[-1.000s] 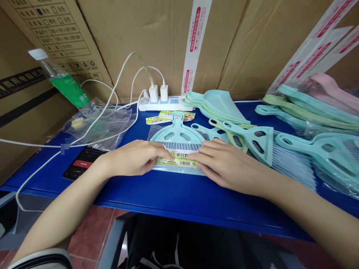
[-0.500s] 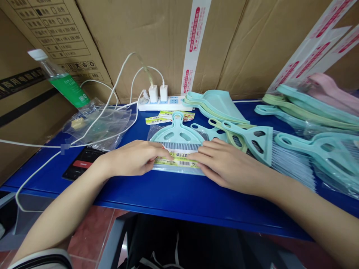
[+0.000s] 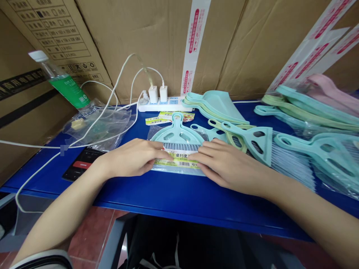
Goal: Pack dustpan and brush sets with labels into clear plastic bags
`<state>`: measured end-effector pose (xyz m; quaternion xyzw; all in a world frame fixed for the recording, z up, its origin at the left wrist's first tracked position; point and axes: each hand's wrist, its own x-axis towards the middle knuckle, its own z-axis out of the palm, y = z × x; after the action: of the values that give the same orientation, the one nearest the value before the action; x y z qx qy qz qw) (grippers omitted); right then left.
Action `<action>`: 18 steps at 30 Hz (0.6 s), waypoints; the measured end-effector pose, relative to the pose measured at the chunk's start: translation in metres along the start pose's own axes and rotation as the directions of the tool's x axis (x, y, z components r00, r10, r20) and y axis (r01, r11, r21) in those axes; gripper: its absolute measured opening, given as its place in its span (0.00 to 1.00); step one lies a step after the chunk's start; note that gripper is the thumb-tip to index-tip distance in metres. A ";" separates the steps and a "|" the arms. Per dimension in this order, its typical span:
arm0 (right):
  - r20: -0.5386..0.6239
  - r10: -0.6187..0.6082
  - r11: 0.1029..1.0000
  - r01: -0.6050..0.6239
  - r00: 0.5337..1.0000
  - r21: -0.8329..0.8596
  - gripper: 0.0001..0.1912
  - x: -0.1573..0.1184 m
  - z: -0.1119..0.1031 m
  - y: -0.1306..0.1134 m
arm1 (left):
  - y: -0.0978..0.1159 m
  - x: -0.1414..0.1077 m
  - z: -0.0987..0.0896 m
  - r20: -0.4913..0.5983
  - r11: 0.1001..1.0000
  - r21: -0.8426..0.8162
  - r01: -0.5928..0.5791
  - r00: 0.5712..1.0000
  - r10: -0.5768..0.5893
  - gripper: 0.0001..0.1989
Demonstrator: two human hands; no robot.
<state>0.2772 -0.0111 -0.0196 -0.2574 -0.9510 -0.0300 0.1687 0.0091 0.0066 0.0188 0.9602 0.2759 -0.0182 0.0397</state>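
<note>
In front of me on the blue table lies a clear-bagged brush and dustpan set (image 3: 177,130), its light-blue handle pointing away from me. A yellow-and-white printed label card (image 3: 183,155) crosses the bristles near the bag's close edge. My left hand (image 3: 136,157) is closed at the left end of the card, thumb lying on it and fingers curled by the bag's edge. At the right end my right hand (image 3: 221,160) is closed too, with its thumb side on the card. Both hands' fingertips are partly hidden.
Loose brushes (image 3: 255,144) and stacked dustpans (image 3: 218,104) lie to the right, with more bagged sets (image 3: 325,149) beyond. Behind are label cards (image 3: 157,120) and a power strip (image 3: 175,102). A phone (image 3: 81,164), cables, a plastic bag (image 3: 98,119) and a bottle (image 3: 67,87) are left.
Almost nothing differs. Both hands stay at the ends of the label card, the left one shifted only very slightly.
</note>
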 end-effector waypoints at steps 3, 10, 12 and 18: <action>0.000 -0.007 1.000 0.007 1.000 -0.004 0.17 0.000 0.000 0.000 | 0.000 0.000 -0.001 -0.008 1.000 0.013 0.008 1.000 -0.008 0.27; -0.016 -0.014 1.000 0.014 1.000 0.000 0.16 0.000 0.001 0.001 | -0.001 0.002 -0.003 0.000 1.000 -0.009 0.008 1.000 -0.008 0.25; -0.014 -0.016 1.000 0.016 1.000 -0.001 0.16 0.000 0.001 0.001 | -0.001 0.001 -0.002 -0.002 1.000 -0.018 0.010 1.000 -0.010 0.24; -0.021 -0.021 1.000 0.021 1.000 -0.011 0.16 0.000 0.001 0.002 | -0.003 -0.001 0.000 -0.023 0.999 -0.036 0.005 1.000 -0.005 0.23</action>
<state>0.2777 -0.0093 -0.0203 -0.2479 -0.9516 -0.0398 0.1770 0.0069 0.0085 0.0186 0.9588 0.2790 -0.0022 0.0538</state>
